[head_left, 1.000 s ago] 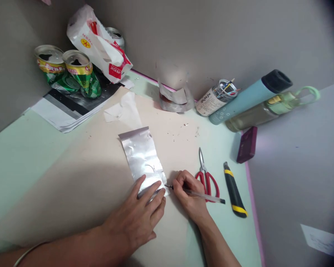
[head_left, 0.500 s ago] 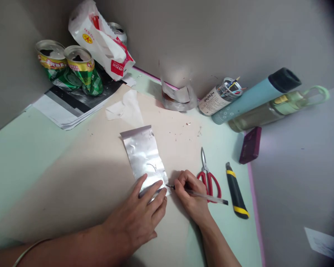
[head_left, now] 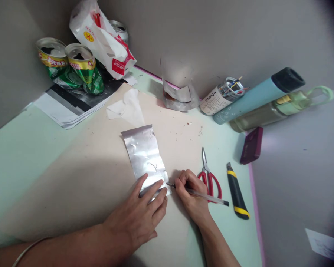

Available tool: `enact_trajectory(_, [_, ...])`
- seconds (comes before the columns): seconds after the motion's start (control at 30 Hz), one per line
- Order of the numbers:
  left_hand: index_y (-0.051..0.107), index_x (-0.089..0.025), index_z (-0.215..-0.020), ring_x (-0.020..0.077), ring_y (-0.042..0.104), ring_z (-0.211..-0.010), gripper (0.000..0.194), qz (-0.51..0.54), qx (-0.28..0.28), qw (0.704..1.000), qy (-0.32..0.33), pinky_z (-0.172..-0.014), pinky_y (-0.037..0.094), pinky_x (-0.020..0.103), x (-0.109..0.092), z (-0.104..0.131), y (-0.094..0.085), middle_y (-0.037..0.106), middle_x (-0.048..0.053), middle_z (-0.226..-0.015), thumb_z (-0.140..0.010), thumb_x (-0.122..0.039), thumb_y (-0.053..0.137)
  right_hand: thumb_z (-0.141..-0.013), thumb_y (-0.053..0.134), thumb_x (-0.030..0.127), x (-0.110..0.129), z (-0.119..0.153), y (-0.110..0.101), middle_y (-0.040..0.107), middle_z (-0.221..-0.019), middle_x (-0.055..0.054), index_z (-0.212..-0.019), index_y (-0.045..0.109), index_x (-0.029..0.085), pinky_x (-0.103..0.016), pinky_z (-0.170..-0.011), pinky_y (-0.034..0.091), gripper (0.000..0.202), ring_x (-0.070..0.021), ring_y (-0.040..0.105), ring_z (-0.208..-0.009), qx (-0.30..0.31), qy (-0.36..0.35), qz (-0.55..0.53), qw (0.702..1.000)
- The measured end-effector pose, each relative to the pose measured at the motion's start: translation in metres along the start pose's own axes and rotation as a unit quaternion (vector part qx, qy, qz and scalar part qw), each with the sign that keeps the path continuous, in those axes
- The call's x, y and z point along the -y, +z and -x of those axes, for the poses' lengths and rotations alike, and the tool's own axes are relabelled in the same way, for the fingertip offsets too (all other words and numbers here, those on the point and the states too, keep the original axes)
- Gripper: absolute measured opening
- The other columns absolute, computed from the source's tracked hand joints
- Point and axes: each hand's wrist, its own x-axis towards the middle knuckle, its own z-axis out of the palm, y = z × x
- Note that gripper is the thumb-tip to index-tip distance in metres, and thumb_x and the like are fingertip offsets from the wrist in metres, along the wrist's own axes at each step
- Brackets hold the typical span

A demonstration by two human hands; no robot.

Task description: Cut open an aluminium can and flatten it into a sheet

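A silvery metal sheet (head_left: 143, 150) lies on the beige board (head_left: 100, 178), its far edge slightly curled and a small curved mark showing near its middle. My left hand (head_left: 140, 213) rests on the sheet's near end with its fingers spread. At the sheet's lower right edge, my right hand (head_left: 193, 193) pinches a clear pen (head_left: 207, 196), whose tip touches or nearly touches the metal. Red-handled scissors (head_left: 208, 178) lie just beyond my right hand, and a black and yellow utility knife (head_left: 237, 193) is further right.
Crushed green cans (head_left: 86, 74), a white bag (head_left: 100, 40) and papers (head_left: 61, 111) stand at the back left. A tissue (head_left: 129, 107), cut can piece (head_left: 179, 98), pen holder (head_left: 221, 96), blue bottle (head_left: 256, 96), green bottle (head_left: 267, 115) and maroon box (head_left: 251, 145) line the back.
The camera view has shifted very slightly. Both hands, the pen and the metal sheet keep nearly the same places.
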Motion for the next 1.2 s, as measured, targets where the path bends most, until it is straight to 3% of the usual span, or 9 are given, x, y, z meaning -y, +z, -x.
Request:
enact_trajectory(0.5, [0.059, -0.016, -0.133, 0.0334, 0.037, -0.139, 0.065, -0.011, -0.008, 1.0, 0.002, -0.115, 0.017, 0.062, -0.0001, 0.0004, -0.0031, 0.059, 0.01, -0.142, -0.088, -0.063, 0.062, -0.093, 0.057, 0.022, -0.0009, 0.0006, 0.0018, 0.041, -0.063, 0.005, -0.068, 0.04, 0.023, -0.027, -0.052, 0.031, 0.031, -0.0125, 0.037, -0.057, -0.021, 0.003, 0.005, 1.0])
enact_trajectory(1.03, [0.06, -0.017, -0.13, 0.0328, 0.037, -0.139, 0.061, 0.001, -0.007, 1.0, -0.004, -0.118, 0.005, 0.061, -0.0007, -0.0001, -0.0013, 0.059, 0.01, -0.142, -0.089, -0.062, 0.061, -0.093, 0.056, 0.018, 0.0026, 0.0008, 0.0018, 0.041, -0.064, 0.005, -0.068, 0.039, 0.023, -0.026, -0.053, 0.031, 0.031, -0.0123, 0.036, -0.058, -0.007, -0.001, 0.008, 1.0])
enact_trajectory(1.2, [0.06, -0.016, -0.13, 0.033, 0.039, -0.137, 0.064, -0.002, -0.019, 1.0, -0.002, -0.117, 0.007, 0.061, 0.0001, -0.0003, -0.0001, 0.061, 0.01, -0.14, -0.087, -0.063, 0.063, -0.092, 0.06, 0.023, 0.0003, -0.0024, -0.0011, 0.041, -0.063, 0.005, -0.067, 0.041, 0.022, -0.026, -0.054, 0.03, 0.032, -0.0126, 0.036, -0.059, -0.016, 0.032, -0.06, 0.998])
